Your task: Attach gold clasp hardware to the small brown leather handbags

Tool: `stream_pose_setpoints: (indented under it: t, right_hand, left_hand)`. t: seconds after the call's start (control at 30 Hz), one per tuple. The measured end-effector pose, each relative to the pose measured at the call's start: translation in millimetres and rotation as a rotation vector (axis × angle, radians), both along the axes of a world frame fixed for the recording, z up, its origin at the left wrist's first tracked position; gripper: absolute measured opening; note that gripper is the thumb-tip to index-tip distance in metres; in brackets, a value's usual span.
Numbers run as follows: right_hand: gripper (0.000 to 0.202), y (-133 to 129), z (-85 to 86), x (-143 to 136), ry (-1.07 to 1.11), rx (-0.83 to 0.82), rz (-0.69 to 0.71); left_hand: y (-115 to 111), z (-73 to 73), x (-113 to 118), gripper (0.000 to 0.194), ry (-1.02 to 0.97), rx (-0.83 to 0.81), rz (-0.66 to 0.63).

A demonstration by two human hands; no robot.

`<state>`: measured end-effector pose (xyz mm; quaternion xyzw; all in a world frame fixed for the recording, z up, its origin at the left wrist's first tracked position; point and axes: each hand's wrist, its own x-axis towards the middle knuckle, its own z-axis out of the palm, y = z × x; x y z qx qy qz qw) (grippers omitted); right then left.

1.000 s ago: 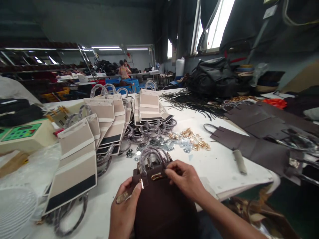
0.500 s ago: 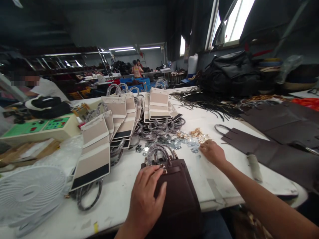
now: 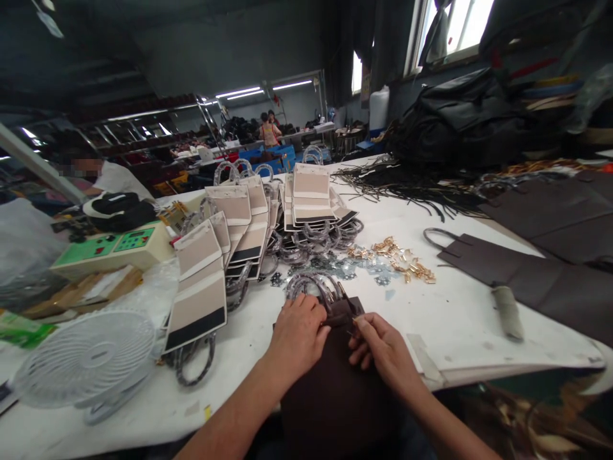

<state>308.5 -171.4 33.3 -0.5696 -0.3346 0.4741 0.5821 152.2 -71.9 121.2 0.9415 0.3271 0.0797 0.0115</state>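
Observation:
A dark brown handbag (image 3: 335, 390) stands upright against the table's front edge, its two looped handles (image 3: 313, 281) wrapped in clear plastic. My left hand (image 3: 299, 329) is closed over the bag's top left, thumb and fingers gripping its upper strap area. At the right end of that strap, my right hand (image 3: 380, 348) pinches with thumb and forefinger. What sits between those fingertips is too small to make out. Gold metal fittings (image 3: 414, 271) lie scattered beyond the right hand, beside several grey perforated metal plates (image 3: 335, 265).
Bag parts with beige linings (image 3: 198, 281) are stacked left and centre. A white fan (image 3: 96, 358) and a green-panelled machine (image 3: 115, 246) stand at left. On the right lie brown bag panels (image 3: 517, 275), a grey roll (image 3: 507, 313) and black strips (image 3: 407, 182). A person (image 3: 119, 179) sits far left.
My right hand has come back from the gold fittings to the bag's strap, its fingers now pinched. My left hand has closed over the bag's top. The view has turned slightly left.

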Motion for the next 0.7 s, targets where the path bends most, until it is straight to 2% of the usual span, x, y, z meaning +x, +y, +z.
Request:
stream_pose_setpoints:
  t: [0.07, 0.17, 0.27, 0.33, 0.43, 0.5, 0.57, 0.63, 0.7]
  right_hand:
    - [0.038, 3, -0.5, -4, -0.246, 0.017, 0.003]
    - [0.027, 6, -4.8, -8, -0.686, 0.132, -0.007]
    - [0.026, 6, -13.2, -14, -0.886, 0.239, -0.035]
    - [0.027, 5, -19.1, -16, -0.934, 0.28, -0.046]
    - [0.03, 4, -24.4, -17, -0.992, 0.335, -0.048]
    - [0.036, 5, -24.0, -16, -1.005, 0.34, -0.058]
    - [0.039, 8, -20.4, -13, -0.988, 0.322, -0.066]
    - [0.037, 13, -14.5, -9, -0.902, 0.287, -0.066]
    - [0.037, 18, -8.2, -5, -0.716, 0.209, -0.075]
  left_hand:
    - [0, 1.6, 1, 0.007, -0.066, -0.083, 0.03]
    - [1, 3.6, 7, 0.005, -0.193, -0.273, 0.078]
    - [0, 5.9, 13, 0.026, -0.323, -0.5, 0.091]
    - [-4, 8.3, 15, 0.042, -0.369, -0.594, 0.088]
    - [-10, 12.4, 18, 0.056, -0.378, -0.607, -0.011]
    - [-11, 13.5, 19, 0.056, -0.379, -0.594, -0.101]
    - [-7, 11.5, 20, 0.054, -0.41, -0.654, -0.148]
    - [-1, 5.8, 20, 0.048, -0.497, -0.748, -0.155]
    - [6, -2.7, 17, 0.04, -0.602, -0.765, -0.116]
